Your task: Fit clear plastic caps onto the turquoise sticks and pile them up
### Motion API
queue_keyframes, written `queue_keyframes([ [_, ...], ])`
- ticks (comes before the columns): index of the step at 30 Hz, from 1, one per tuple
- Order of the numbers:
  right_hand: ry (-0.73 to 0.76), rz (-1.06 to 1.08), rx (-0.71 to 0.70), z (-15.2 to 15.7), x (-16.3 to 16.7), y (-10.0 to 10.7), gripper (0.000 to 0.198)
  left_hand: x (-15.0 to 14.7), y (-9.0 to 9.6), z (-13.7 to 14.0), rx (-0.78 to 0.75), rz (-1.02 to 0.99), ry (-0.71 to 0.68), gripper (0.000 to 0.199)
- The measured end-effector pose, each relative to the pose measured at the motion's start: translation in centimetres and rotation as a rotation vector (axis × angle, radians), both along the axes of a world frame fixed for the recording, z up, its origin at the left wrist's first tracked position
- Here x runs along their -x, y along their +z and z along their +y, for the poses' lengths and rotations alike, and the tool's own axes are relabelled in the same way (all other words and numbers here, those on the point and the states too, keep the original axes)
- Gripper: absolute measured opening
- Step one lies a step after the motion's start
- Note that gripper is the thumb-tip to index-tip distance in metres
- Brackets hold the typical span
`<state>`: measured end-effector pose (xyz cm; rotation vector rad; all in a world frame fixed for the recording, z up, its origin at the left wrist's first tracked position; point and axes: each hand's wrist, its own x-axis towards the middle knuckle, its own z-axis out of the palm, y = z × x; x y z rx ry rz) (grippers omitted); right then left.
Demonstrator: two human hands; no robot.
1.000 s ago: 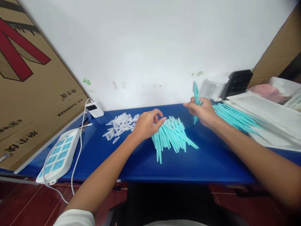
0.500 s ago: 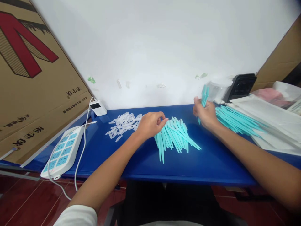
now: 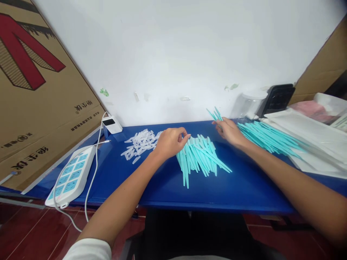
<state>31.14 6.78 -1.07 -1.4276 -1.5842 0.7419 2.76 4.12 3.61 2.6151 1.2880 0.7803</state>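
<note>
My right hand (image 3: 228,130) is closed around a few slim turquoise sticks (image 3: 216,115), whose tips fan up and to the left past the fingers. It is above the blue table, between two piles of the same sticks. My left hand (image 3: 172,142) is curled with thumb and forefinger together, over the left edge of the middle pile of turquoise sticks (image 3: 199,157). Whether a small piece is in its fingers is hidden. Partly behind that hand lies a heap of small translucent white caps (image 3: 142,142). A second turquoise pile (image 3: 267,137) spreads beside my right wrist.
A white power strip (image 3: 71,177) with cables lies at the left, near a small white device (image 3: 112,124). Along the back right stand a clear tub (image 3: 252,103) and a black device (image 3: 279,99). White plastic bags (image 3: 320,135) cover the right end. A cardboard box (image 3: 54,101) borders the left.
My right hand has moved left, away from the tub, and the held sticks have swung from nearly upright to leaning left. My left hand has hardly moved.
</note>
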Motion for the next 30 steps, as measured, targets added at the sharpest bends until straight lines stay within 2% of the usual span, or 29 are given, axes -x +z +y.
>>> queue_keyframes([
  [3,0.004,0.107,-0.008,-0.7,0.5,1.1,0.036,-0.1,-0.2,0.0,0.001,0.013,-0.004,0.027],
  [7,0.144,0.283,0.012,-1.8,1.2,2.1,0.046,-0.1,-0.3,0.1,0.001,0.016,0.003,0.027],
  [12,0.159,0.080,-0.075,-3.0,1.9,2.6,0.055,0.6,0.4,0.5,-0.016,-0.005,0.059,0.028],
  [18,0.137,-0.078,-0.078,-3.8,2.4,3.5,0.054,3.2,2.0,1.7,-0.016,-0.021,0.154,0.032],
  [25,0.084,-0.146,-0.138,-3.1,2.1,3.1,0.047,8.2,4.8,4.4,0.332,0.302,0.218,0.032],
  [28,0.051,-0.167,-0.170,-3.1,2.0,3.0,0.048,8.6,5.0,4.5,0.575,0.467,0.220,0.047],
  [30,0.037,-0.180,-0.184,-3.2,2.0,3.0,0.048,8.2,4.5,4.1,0.668,0.547,0.225,0.056],
])
